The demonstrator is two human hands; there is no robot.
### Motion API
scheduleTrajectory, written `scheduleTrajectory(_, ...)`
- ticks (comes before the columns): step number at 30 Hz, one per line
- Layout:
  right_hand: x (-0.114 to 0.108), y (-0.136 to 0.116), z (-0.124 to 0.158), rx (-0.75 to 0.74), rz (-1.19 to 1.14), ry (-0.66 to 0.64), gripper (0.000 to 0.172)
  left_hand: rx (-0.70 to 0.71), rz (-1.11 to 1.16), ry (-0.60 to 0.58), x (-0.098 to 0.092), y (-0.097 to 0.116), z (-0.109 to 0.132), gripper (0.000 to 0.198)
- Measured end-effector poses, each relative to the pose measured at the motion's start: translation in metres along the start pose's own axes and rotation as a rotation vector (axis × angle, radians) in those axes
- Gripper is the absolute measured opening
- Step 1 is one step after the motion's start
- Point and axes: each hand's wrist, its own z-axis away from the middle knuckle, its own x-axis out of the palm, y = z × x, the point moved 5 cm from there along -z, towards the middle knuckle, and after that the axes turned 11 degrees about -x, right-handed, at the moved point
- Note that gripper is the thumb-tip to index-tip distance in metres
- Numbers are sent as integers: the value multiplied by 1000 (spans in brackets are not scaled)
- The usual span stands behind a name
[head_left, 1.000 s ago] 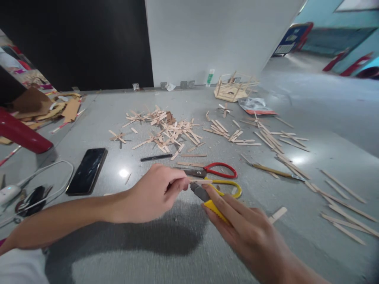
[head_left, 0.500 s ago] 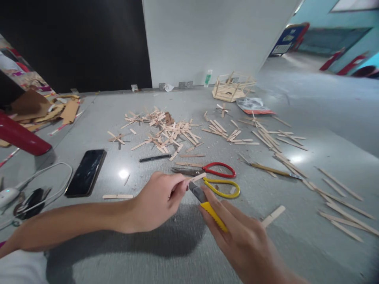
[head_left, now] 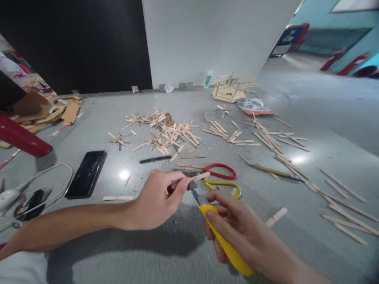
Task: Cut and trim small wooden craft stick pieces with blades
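My left hand [head_left: 161, 199] pinches a short wooden craft stick [head_left: 203, 178], whose free end points up and to the right. Wrapped round a yellow utility knife [head_left: 226, 244] is my right hand [head_left: 237, 227]. The knife's grey tip lies against or very close to the stick, just beside my left fingertips; the exact contact is hidden. Behind both hands lies a pair of scissors [head_left: 220, 170] with one red and one yellow handle loop, its blades partly covered by my left hand. One loose craft stick [head_left: 276, 217] rests to the right of my right hand.
Craft sticks lie in a heap [head_left: 174, 132] and scattered rightward. A black pen [head_left: 155, 159], a yellow-handled craft tool [head_left: 274, 171], a phone [head_left: 86, 173], a white cable [head_left: 69, 169] and a red bottle [head_left: 25, 138] surround the hands. A stick-built frame [head_left: 229, 92] stands by the wall.
My right hand has rolled over, so its thumb and more of the yellow knife handle now show. The left hand and its stick have barely shifted.
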Motion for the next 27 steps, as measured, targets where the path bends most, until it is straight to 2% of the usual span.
scheduleTrajectory(3, 7, -1, 2, 59, -146, -63, 51, 21, 20, -5, 2, 2, 2, 42)
scheduleTrajectory(9, 15, 8, 4, -79, 98, 91, 31, 32, 83, -2, 7, 3, 4, 39)
scheduleTrajectory(12, 17, 8, 6, -118, 198, 127, 28, 55, 73, -3, 9, 4, 5, 40)
scheduleTrajectory(19, 17, -8, 13, -30, -117, 131, 51, 166, 25, 71, 4, 8, 10, 35)
scheduleTrajectory(22, 16, -10, 16, 0, -154, 144, 57, 213, 9, 100, 2, 10, 11, 31)
scheduleTrajectory(27, 14, -7, 16, 5, -159, 130, 57, 281, -13, 114, 0, 14, 12, 29)
